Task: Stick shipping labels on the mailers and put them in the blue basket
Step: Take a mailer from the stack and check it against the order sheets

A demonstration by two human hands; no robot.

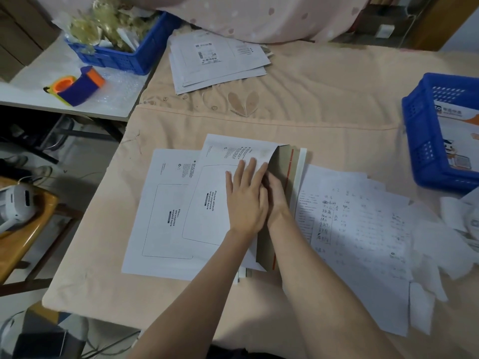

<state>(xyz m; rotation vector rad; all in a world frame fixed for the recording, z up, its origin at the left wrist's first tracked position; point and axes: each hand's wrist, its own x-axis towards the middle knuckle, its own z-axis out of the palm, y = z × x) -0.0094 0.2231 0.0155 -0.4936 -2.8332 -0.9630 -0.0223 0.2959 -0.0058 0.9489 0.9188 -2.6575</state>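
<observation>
A white cardboard mailer [207, 203] lies on the peach cloth in the middle, its right flap lifted so the brown inside [281, 164] and a red tear strip show. My left hand [245, 200] presses flat on the mailer's white face. My right hand [276, 195] is tucked under the raised flap edge, fingers hidden inside. A second white mailer [163, 216] lies beneath, to the left. A blue basket [420, 141] at the right edge holds a printed mailer. A stack of mailers [215, 60], the top one labelled, lies at the back.
Handwritten paper sheets [357, 229] spread right of the mailers. A second blue basket [124, 53] full of yellowish scraps sits on a side table at the back left, with an orange and purple tape dispenser [77, 86]. A wooden stool [23, 229] stands at left.
</observation>
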